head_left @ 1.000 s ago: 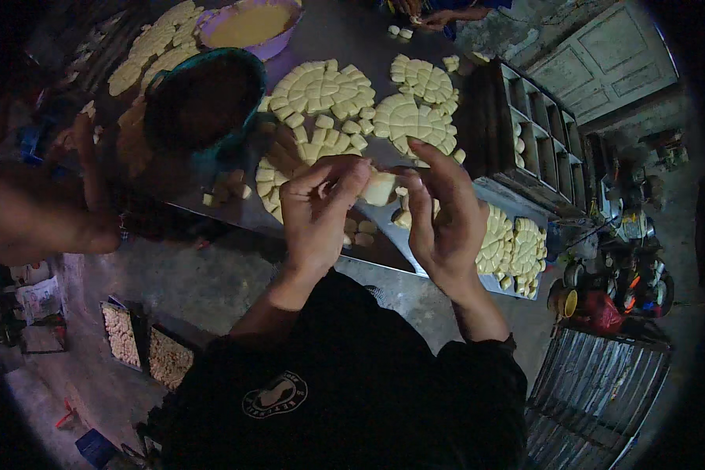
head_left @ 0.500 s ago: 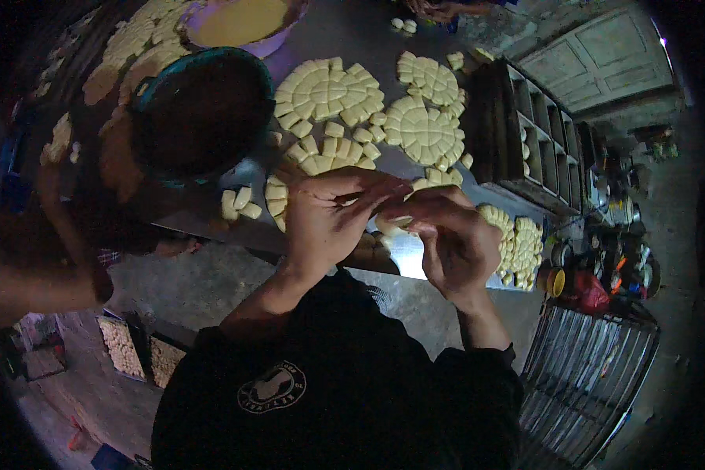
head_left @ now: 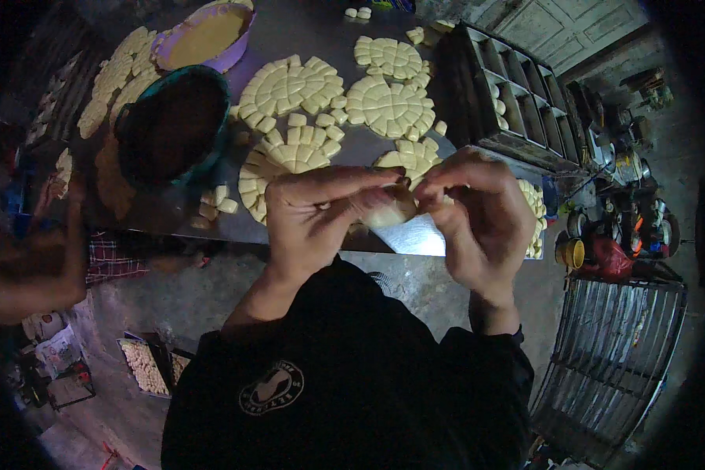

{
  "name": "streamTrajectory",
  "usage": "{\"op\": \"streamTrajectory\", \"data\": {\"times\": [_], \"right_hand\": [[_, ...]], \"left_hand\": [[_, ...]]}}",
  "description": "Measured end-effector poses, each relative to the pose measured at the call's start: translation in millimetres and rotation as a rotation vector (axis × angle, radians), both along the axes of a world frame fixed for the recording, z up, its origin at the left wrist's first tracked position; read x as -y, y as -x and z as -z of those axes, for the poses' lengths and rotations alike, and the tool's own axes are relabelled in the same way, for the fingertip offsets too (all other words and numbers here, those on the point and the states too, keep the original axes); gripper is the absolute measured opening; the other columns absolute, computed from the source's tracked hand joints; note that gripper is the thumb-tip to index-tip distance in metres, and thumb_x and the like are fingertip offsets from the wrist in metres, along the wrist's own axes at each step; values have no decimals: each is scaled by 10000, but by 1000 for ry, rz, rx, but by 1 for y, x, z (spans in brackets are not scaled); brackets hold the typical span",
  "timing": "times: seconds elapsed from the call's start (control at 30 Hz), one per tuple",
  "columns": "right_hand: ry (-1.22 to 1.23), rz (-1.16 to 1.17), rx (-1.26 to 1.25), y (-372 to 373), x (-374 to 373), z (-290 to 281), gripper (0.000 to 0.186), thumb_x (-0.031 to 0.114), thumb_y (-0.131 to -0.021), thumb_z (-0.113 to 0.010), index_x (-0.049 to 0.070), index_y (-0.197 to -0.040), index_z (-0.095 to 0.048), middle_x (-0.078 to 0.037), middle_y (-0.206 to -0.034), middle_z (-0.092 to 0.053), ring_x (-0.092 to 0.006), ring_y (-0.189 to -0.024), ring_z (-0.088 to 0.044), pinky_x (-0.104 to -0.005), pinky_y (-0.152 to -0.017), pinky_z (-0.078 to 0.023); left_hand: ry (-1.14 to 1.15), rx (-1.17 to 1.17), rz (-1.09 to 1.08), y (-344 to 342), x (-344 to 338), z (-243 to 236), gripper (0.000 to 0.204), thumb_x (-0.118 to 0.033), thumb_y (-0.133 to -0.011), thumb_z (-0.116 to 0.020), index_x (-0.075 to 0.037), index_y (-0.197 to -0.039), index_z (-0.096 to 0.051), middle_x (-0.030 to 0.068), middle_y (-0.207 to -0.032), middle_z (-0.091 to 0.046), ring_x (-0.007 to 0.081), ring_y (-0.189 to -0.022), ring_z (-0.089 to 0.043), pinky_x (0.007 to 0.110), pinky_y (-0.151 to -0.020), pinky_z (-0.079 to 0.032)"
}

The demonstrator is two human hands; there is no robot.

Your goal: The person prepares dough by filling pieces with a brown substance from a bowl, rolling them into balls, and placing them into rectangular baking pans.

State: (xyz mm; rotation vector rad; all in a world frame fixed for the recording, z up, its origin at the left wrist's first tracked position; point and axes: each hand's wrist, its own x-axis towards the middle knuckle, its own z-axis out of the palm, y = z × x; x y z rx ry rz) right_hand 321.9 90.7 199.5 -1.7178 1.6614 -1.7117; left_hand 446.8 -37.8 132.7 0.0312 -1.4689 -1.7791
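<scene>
My left hand [head_left: 309, 215] is curled, with a small pale dough piece [head_left: 384, 216] at its blurred fingertips. Close beside it, my right hand [head_left: 486, 215] has its thumb and fingers bent together in a pinch; what lies between them is too blurred to make out. Both hands are raised over the near edge of a metal table [head_left: 415, 237]. Beyond them lie flattened dough rounds cut into small pieces, among them a left round [head_left: 290, 90], a middle round [head_left: 389, 107] and a far round [head_left: 388, 57].
A teal basin [head_left: 225, 102] with dark contents stands to the left, before a purple basin [head_left: 235, 53] of yellowish mixture. A compartmented wooden rack [head_left: 517, 98] is at the right. Another person's arm [head_left: 35, 278] reaches in at far left. A metal grille [head_left: 611, 345] stands lower right.
My hands have moved apart, the right one shifting to the right and up. The table and its things sit further left and higher in view. The other person's arm has moved.
</scene>
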Motion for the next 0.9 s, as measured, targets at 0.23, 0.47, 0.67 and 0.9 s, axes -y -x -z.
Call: {"op": "streamTrajectory", "data": {"times": [0.23,0.47,0.67,0.9], "right_hand": [[-144,-12,-288,6,-45,15,610,213,-645,-871,86,-1199,-649,-1,-990,-711,-183,-777,-553,-320,-701,-394],[-221,128,-209,-8,-64,78,518,231,-698,-855,79,-1139,-630,-31,-963,-651,-194,-804,-598,-348,-745,-457],[-686,-9,1007,-45,-71,186,548,77,-749,-857,75,-1151,-483,-60,-1068,-622,-152,-1012,-590,-331,-844,-526],[-653,584,97,-1,-58,258,162,-22,-865,-653,-23,-1017,-597,-157,-982,-711,-236,-854,-724,-324,-767,-552]], "left_hand": [[-665,-26,344,0,-56,27,195,-91,-951,-610,25,-1091,-683,118,-1096,-698,178,-1003,-663,318,-902,-537],[-854,319,270,-23,-89,74,325,-301,-926,-690,-31,-1104,-673,78,-1046,-652,139,-920,-640,297,-776,-524],[-233,716,41,-56,-89,174,280,-191,-970,-635,3,-1172,-629,45,-1057,-597,86,-690,-573,241,-569,-480],[-332,727,8,-29,-32,189,312,-173,-1004,-568,-28,-1280,-567,64,-1150,-568,83,-786,-584,219,-594,-452]]}}
